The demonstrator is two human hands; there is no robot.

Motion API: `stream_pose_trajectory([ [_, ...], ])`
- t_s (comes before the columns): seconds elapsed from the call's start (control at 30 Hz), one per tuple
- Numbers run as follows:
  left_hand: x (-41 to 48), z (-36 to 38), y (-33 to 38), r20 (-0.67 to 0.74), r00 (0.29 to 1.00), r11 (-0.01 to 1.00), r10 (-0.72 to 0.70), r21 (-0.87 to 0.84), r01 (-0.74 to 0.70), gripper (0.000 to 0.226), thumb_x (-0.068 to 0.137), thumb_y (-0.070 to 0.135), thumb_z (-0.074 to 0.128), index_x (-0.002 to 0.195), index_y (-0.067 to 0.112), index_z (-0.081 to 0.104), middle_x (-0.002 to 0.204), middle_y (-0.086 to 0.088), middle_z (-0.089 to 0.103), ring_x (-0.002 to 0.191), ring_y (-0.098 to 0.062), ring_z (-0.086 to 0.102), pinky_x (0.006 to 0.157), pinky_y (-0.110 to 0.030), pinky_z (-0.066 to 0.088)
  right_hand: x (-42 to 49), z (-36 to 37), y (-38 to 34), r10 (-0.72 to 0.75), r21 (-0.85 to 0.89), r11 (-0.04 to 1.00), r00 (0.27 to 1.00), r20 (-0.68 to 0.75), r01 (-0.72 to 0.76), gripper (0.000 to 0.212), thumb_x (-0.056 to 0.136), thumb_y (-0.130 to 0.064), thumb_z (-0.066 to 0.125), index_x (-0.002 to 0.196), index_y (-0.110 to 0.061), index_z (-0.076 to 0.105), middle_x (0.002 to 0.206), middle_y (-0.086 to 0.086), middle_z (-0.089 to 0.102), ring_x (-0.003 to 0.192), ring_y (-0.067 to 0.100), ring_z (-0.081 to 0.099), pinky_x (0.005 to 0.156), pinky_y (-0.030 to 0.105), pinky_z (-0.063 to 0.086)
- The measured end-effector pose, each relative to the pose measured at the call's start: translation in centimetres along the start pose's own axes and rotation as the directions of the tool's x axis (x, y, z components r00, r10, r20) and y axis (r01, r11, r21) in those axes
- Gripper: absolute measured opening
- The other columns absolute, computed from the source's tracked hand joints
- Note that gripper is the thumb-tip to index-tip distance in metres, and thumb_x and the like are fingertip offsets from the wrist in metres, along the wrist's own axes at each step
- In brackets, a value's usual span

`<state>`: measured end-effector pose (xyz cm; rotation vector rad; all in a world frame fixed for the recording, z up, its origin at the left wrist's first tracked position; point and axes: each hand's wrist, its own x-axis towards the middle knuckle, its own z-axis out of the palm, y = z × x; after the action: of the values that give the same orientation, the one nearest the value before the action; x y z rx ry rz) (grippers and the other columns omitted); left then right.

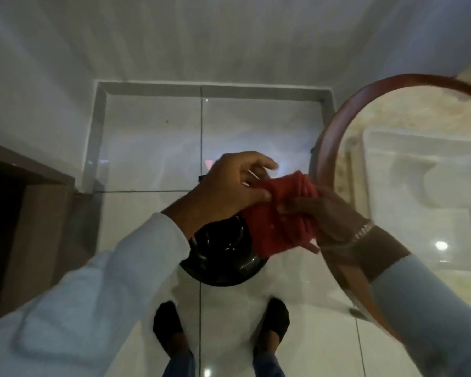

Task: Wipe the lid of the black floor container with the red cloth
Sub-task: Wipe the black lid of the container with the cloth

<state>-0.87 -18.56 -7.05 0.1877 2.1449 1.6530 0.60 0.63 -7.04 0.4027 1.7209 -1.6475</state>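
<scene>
A red cloth [280, 216] hangs bunched between both hands at mid-frame, well above the floor. My left hand [229, 189] pinches its upper left edge with thumb and fingers. My right hand [326, 221] grips the cloth's right side, a bracelet at the wrist. Straight below them on the floor stands the black floor container [220, 257], round with a glossy black lid. The hands and cloth cover its far half. The cloth does not touch the lid.
White glossy floor tiles [152, 148] stretch around the container. A round glass table with a brown rim [329, 148] stands close on the right. A dark wooden door frame [25, 202] is at the left. My feet in black shoes [169, 322] are just behind the container.
</scene>
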Motion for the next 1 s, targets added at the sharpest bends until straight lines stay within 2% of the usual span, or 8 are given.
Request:
stream_pose_trajectory([
  [0.07,-0.5,-1.5,-4.5,-0.145,0.988,0.992,-0.051,0.109,0.067,0.068,0.075,0.016,0.079,0.135,0.019,0.047,0.132,-0.010,0.059,0.121,-0.022,0.056,0.105,-0.039,0.044,3.4,1.4,2.1,-0.072,-0.206,0.978,0.983,-0.172,0.035,0.012,0.079,-0.002,0.068,0.078,-0.014,0.065,0.077,0.007,0.069,0.067,0.022,0.068,0.064,0.034,0.059],
  [0.17,-1.5,-2.9,-11.7,-0.113,0.978,0.930,-0.174,0.307,0.201,0.115,0.066,0.042,0.082,0.149,0.029,0.004,0.161,-0.004,0.002,0.146,-0.023,0.008,0.115,-0.040,0.019,7.8,3.0,5.7,-0.330,-0.580,0.803,0.912,-0.245,0.134,0.012,0.083,-0.020,0.069,0.090,-0.026,0.061,0.076,-0.009,0.065,0.073,0.011,0.066,0.058,0.017,0.050],
  [0.3,-2.5,-2.1,-19.6,0.077,0.985,0.827,-0.155,0.556,0.087,0.144,0.050,0.069,0.076,0.136,0.032,-0.034,0.153,0.001,-0.035,0.140,-0.017,-0.031,0.114,-0.039,-0.012,11.8,4.3,10.4,-0.666,-0.849,0.426,0.743,-0.060,0.313,0.040,0.087,-0.023,0.065,0.124,-0.031,0.054,0.109,0.002,0.072,0.095,0.017,0.067,0.086,0.030,0.055],
  [0.37,-2.7,-1.5,-22.3,0.121,0.982,0.744,-0.143,0.667,0.026,0.152,0.045,0.078,0.071,0.138,0.023,-0.035,0.153,-0.004,-0.037,0.139,-0.020,-0.035,0.111,-0.037,-0.017,13.0,4.7,12.4,-0.719,-0.867,0.268,0.686,0.110,0.420,0.049,0.087,-0.017,0.059,0.134,-0.026,0.049,0.126,0.008,0.063,0.115,0.021,0.057,0.096,0.029,0.046],
  [0.43,-2.9,-1.4,-24.3,0.127,0.983,0.654,-0.134,0.757,-0.008,0.155,0.041,0.086,0.064,0.140,0.017,-0.033,0.153,-0.008,-0.037,0.138,-0.023,-0.037,0.112,-0.039,-0.018,13.6,5.0,14.6,-0.651,-0.868,0.168,0.714,0.258,0.467,0.052,0.080,-0.018,0.061,0.132,-0.014,0.053,0.137,0.015,0.055,0.131,0.034,0.046,0.105,0.051,0.041],
  [0.63,-3.0,-1.3,-26.2,0.138,0.986,0.623,-0.093,0.781,-0.050,0.156,0.039,0.089,0.061,0.143,0.015,-0.028,0.154,-0.008,-0.034,0.139,-0.020,-0.036,0.114,-0.044,-0.015,14.8,5.5,16.3,-0.515,-0.939,0.140,0.833,0.202,0.314,0.075,0.076,-0.064,0.049,0.143,-0.035,0.032,0.160,-0.002,0.020,0.148,0.033,0.006,0.111,0.071,0.002],
  [0.73,-2.5,-1.1,-26.5,0.126,0.989,0.643,-0.076,0.765,-0.048,0.156,0.037,0.090,0.060,0.144,0.016,-0.026,0.153,-0.004,-0.034,0.140,-0.018,-0.034,0.113,-0.041,-0.015,16.5,5.7,16.5,-0.483,-0.961,0.008,0.843,0.238,0.276,0.079,0.081,-0.070,0.045,0.148,-0.035,0.020,0.162,0.000,0.013,0.146,0.037,0.007,0.110,0.069,0.018],
  [1.0,-2.5,-1.2,-26.8,0.156,0.985,0.659,-0.073,0.749,-0.070,0.154,0.040,0.088,0.064,0.144,0.018,-0.027,0.156,-0.004,-0.031,0.141,-0.016,-0.032,0.112,-0.037,-0.017,14.2,7.5,21.8,-0.602,-0.987,0.122,0.799,0.014,0.109,0.077,0.085,-0.063,0.046,0.149,-0.032,0.015,0.161,0.008,0.015,0.146,0.041,0.008,0.109,0.066,0.022],
])
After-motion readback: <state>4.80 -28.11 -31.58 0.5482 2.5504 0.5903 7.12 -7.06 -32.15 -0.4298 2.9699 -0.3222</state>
